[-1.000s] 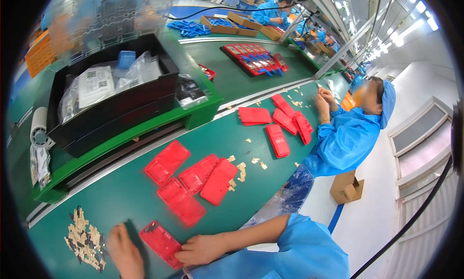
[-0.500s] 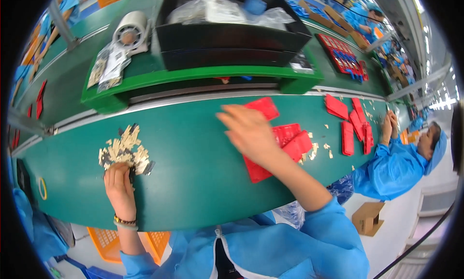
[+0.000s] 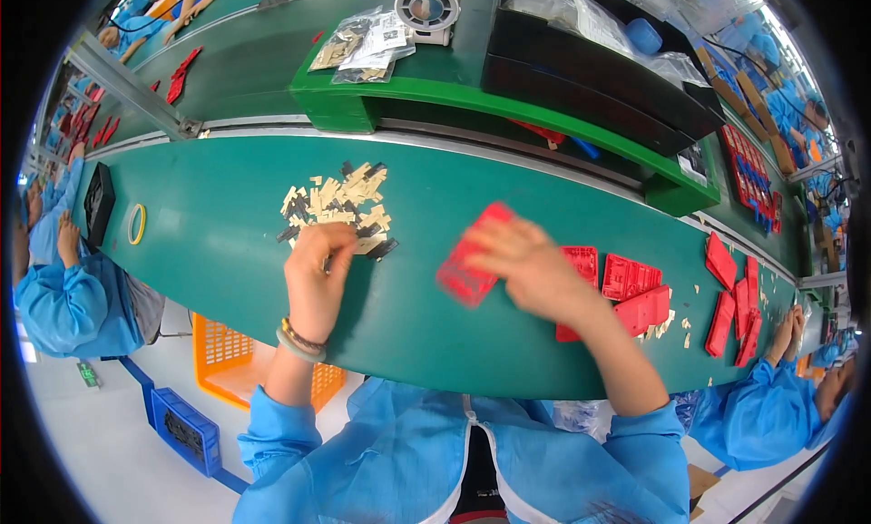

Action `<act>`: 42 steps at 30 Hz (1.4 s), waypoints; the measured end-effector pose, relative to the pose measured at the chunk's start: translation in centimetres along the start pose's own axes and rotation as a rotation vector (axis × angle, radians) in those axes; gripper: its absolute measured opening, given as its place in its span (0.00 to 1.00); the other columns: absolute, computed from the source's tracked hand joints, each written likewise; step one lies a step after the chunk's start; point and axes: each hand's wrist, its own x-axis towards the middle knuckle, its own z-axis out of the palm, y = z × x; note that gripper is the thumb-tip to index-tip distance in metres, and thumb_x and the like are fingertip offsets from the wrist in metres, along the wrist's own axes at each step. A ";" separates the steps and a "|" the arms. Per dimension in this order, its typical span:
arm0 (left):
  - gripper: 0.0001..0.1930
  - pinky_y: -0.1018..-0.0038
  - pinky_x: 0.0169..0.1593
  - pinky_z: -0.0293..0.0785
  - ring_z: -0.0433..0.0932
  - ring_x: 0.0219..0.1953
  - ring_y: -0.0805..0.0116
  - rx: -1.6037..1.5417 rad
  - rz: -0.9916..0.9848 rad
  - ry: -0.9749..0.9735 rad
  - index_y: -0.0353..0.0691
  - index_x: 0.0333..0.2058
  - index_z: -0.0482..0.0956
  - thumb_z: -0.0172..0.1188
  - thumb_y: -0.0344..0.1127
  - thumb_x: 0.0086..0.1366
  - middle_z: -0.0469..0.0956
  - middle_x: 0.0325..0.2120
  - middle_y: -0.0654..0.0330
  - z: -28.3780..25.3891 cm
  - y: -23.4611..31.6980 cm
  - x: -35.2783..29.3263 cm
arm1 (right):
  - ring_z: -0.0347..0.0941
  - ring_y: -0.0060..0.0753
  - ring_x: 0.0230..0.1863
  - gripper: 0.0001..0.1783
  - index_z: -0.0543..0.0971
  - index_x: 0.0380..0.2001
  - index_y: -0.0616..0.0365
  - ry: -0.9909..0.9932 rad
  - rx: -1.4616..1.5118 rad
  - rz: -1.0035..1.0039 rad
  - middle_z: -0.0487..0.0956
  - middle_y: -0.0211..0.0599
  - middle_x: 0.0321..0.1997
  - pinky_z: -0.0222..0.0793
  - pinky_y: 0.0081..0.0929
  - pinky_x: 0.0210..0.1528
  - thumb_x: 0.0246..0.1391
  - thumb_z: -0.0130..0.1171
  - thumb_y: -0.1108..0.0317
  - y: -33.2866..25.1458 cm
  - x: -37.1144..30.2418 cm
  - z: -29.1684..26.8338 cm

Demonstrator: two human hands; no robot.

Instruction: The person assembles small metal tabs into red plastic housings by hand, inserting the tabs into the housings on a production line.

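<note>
My left hand (image 3: 318, 279) is at the near edge of a pile of small cream and black strips (image 3: 337, 197). Its thumb and fingers are pinched together, and whatever they hold is hidden. To the right, my right hand (image 3: 543, 274) grips a red plastic case part (image 3: 467, 274) by its upper right side, tilted and blurred by motion. Beneath and beside my right forearm lie more red parts (image 3: 631, 276), some showing moulded compartments, with a red cover (image 3: 644, 310) across them. A few cream strips (image 3: 662, 326) are scattered at their right edge.
Behind the green worktop (image 3: 408, 342), a green shelf (image 3: 435, 93) carries a black bin (image 3: 581, 70), a white fan (image 3: 428, 11) and bagged parts (image 3: 367, 48). A tape ring (image 3: 136, 224) and black tray (image 3: 98, 202) lie left. Co-workers sit at both ends; an orange crate (image 3: 218, 352) stands below.
My right hand has picked up a red case part and brought it left toward the pile. My left hand stays at the pile. The whole view has swung leftward.
</note>
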 end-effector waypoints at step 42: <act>0.06 0.75 0.37 0.73 0.78 0.35 0.63 -0.370 0.665 -0.323 0.33 0.29 0.79 0.64 0.26 0.52 0.78 0.41 0.57 5.0 8.4 -2.3 | 0.75 0.27 0.29 0.03 0.79 0.29 0.61 0.583 0.708 0.399 0.79 0.36 0.30 0.70 0.21 0.27 0.49 0.58 0.77 -7.4 -5.2 -1.4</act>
